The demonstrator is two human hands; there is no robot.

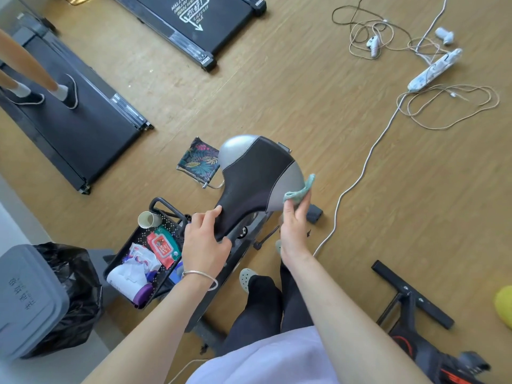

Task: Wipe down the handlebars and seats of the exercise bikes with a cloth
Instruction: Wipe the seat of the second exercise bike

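A black and grey bike seat (255, 173) stands in the middle of the head view, its narrow nose pointing toward me. My left hand (203, 239) grips the nose of the seat, fingers on top and thumb curled under it. My right hand (295, 220) holds a teal cloth (300, 189) pressed against the grey right rear side of the seat. The bike's frame below the seat is mostly hidden by my arms and legs.
A black basket (130, 259) with wipes, a paper cup and bottles sits left of the bike. A grey bin (30, 300) with a black bag stands at the lower left. Treadmills (69, 128) lie behind, a person's legs on one. Cables and a power strip (432, 70) lie at right. Another bike's base (412, 295) is lower right.
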